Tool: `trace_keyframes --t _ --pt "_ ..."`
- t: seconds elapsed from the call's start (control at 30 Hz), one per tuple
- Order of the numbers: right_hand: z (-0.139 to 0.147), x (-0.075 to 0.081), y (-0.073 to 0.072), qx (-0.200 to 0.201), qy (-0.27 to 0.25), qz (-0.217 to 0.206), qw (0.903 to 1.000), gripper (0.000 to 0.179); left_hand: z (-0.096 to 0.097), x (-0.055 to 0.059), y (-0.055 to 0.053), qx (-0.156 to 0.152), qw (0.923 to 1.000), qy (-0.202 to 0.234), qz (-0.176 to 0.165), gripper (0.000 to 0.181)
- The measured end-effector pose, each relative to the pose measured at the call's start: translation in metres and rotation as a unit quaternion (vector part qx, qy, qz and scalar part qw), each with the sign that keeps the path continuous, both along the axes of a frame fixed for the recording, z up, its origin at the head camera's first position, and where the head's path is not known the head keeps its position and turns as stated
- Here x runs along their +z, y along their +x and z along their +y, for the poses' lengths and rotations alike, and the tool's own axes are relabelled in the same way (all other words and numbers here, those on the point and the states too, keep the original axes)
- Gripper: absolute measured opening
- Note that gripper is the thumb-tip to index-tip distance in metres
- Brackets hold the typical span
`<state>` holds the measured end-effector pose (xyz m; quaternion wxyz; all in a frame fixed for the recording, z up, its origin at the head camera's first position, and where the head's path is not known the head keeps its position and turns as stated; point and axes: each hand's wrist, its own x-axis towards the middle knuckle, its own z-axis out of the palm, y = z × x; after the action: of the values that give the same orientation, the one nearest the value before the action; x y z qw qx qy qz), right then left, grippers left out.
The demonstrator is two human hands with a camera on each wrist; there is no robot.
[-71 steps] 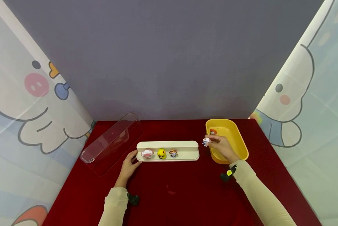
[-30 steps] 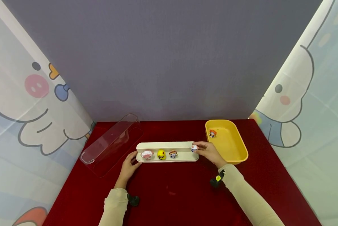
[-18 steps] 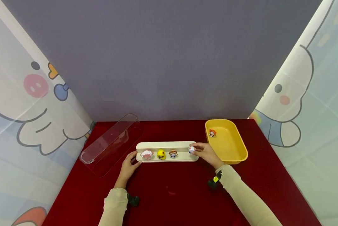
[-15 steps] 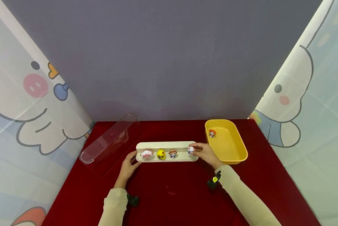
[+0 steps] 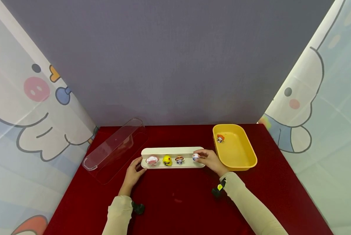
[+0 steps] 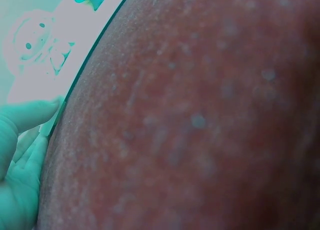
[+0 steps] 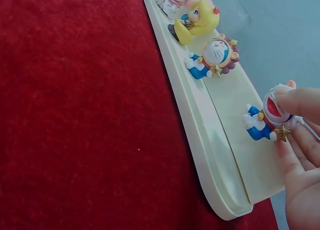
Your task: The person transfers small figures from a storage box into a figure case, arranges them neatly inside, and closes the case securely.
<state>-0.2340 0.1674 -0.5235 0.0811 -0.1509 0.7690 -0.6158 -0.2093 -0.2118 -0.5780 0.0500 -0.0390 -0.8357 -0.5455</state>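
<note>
A long cream display stand [image 5: 163, 165] with a raised back step lies on the red cloth. My left hand [image 5: 132, 174] holds its left end, thumb at the front corner and fingers round the side. My right hand [image 5: 212, 161] pinches a small white-hooded figurine [image 7: 260, 122] with a blue body, an open red mouth and a gold star, over the stand's right part. Along the stand sit a pink-and-white figurine [image 5: 152, 160], a yellow figurine [image 5: 167, 160] and a blue figurine with a lion-like mane [image 7: 215, 55]. My right fingers partly cover the held figurine's head.
A yellow plastic tub [image 5: 237, 153] stands at the right, with an orange-maned figurine [image 5: 220, 138] in its back left corner. A clear plastic cover [image 5: 114, 148] lies slantwise at the left. A grey wall [image 5: 175, 65] rises behind the red-covered table [image 5: 175, 202].
My right hand has carried the white-hooded figurine left from beside the yellow tub to over the stand's right part, edging further left lately. My left hand has stayed at the stand's left end.
</note>
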Motion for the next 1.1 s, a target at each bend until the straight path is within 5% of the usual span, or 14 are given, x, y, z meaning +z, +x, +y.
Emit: trace_keyframes --t 0.2,0.6,0.9,1.1 --pt "-0.007 0.017 0.011 -0.012 0.023 -0.002 0.9997 0.033 0.000 0.001 0.001 0.003 1.0000 0.002 -0.001 0.062" --pt "-0.016 0.009 0.015 -0.026 0.012 -0.020 0.9994 0.031 0.002 0.000 0.000 0.007 0.9999 -0.006 0.009 0.062" --pt "-0.022 0.004 0.016 -0.024 -0.002 -0.003 0.9997 0.032 0.012 0.035 0.013 -0.012 0.9999 -0.003 0.005 0.058" --pt "-0.025 0.000 0.017 -0.020 -0.010 0.007 0.9997 0.033 0.003 0.010 0.004 -0.007 1.0000 -0.004 0.000 0.060"
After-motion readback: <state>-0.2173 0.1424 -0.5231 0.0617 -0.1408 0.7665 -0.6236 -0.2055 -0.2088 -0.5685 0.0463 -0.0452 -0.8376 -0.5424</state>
